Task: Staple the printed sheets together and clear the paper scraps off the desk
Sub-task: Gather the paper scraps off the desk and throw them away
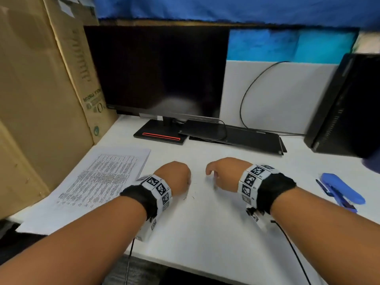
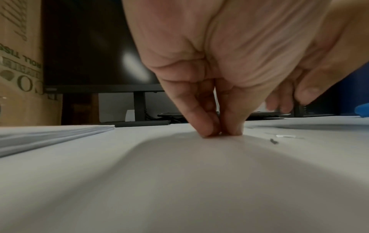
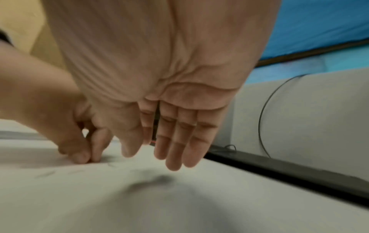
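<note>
The printed sheets (image 1: 102, 177) lie in a flat stack (image 2: 49, 134) at the left of the white desk (image 1: 205, 233). A blue stapler (image 1: 341, 190) lies at the right. Tiny scraps (image 1: 190, 196) are scattered between my hands; a white sliver (image 2: 285, 136) and a dark bit (image 2: 274, 141) show up close. My left hand (image 1: 176, 175) pinches its fingertips (image 2: 207, 132) together on the desk among them, and they hide the bit they grip. Just right of it, my right hand (image 1: 220, 173) hovers low over the desk, fingers (image 3: 175, 157) relaxed and holding nothing.
A dark monitor (image 1: 160, 75) on a black base (image 1: 160, 137) stands at the back, with a black keyboard (image 1: 246, 138) beside it. A computer tower (image 1: 345, 103) is at the back right. A cardboard box (image 1: 41, 99) walls off the left.
</note>
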